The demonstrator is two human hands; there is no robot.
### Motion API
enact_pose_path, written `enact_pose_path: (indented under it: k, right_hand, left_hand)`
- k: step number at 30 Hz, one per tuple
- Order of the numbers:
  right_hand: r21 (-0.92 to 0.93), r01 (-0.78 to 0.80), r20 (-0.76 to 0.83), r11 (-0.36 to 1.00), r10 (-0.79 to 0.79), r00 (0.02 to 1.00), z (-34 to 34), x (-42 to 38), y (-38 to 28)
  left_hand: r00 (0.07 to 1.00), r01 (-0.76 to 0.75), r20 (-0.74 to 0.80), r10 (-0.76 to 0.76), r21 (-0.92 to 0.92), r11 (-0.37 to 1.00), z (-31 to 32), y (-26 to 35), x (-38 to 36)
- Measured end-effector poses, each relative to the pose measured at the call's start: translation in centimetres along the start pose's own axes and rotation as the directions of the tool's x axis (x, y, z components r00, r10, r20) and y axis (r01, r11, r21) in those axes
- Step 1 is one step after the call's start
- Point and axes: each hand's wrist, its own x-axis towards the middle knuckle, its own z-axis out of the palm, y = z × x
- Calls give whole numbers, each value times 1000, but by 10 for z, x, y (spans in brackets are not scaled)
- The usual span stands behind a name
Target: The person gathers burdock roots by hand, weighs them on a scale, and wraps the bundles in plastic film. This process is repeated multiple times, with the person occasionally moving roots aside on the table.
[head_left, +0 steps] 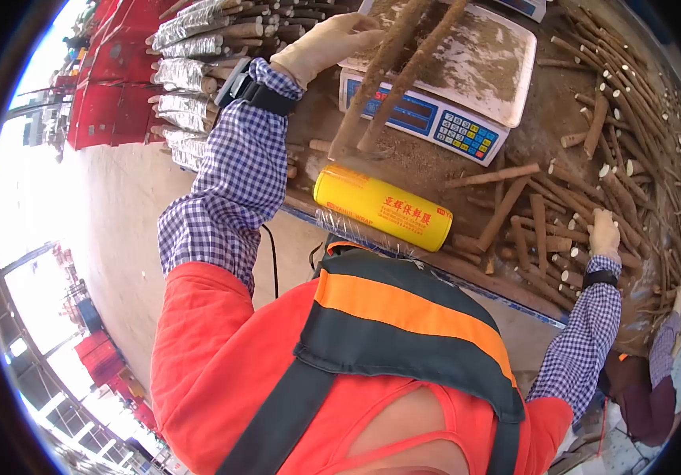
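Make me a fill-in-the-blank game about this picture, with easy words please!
1. The shiny plastic roll with red writing is coloured ____.
2. Of the left hand and the right hand, the one nearer the blue-and-white electronic weighing scale is the ____ one.
3. The number of long brown wooden sticks crossing in front of the scale's panel is ____.
4. The broad stripe across the dark cloth apron is ____.

Missing words: yellow; left; two; orange.

one head-worn view (wide, dark-rimmed) faces down and forward, over the chest (408, 317), the table (550, 99) close.
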Motion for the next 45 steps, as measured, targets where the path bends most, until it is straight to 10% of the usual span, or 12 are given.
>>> enact_pose_path:
  k: [9, 13, 18, 25, 30, 35, 38, 42, 45]
  right_hand:
    - [-336, -30, -353, 941, -96, 931, -118, -26, -53]
    - [-467, -197, -432, 862, -28, 901, -162, -31, -45]
    - [-292, -318, -307, 902, 226, 924, -167, -45, -9]
    - [547, -139, -88, 826, 222, 971, -67, -25, -100]
    - [346, -300, -209, 889, 385, 899, -17, -1, -135]
    - [209, 96, -273, 973, -36, 961, -4, 23, -172]
    - [448, 48, -391, 893, 148, 908, -25, 16, -200]
    - [311, 109, -154, 944, -63, 986, -41, -4, -245]
    - [303, 57, -338, 951, 51, 940, -14, -5, -273]
  left_hand:
    - [1000, 24, 14, -22, -196, 980, 31, -14, 33]
    - [981, -152, -109, 163, 101, 983, 52, 15, 59]
    - [991, -44, -99, 95, 420, 906, 87, 8, 80]
    - [995, 40, -102, -3, 362, 931, 97, -6, 112]
    - [999, -15, -44, 28, 284, 959, 93, -22, 119]
    - [999, -29, -17, 33, 212, 977, 92, -32, 120]
    - [991, -75, -89, 101, 256, 964, 97, -39, 118]
    - [997, -24, -64, 40, 243, 970, 93, -27, 113]
    - [992, 6, -121, 28, 270, 963, 95, -24, 110]
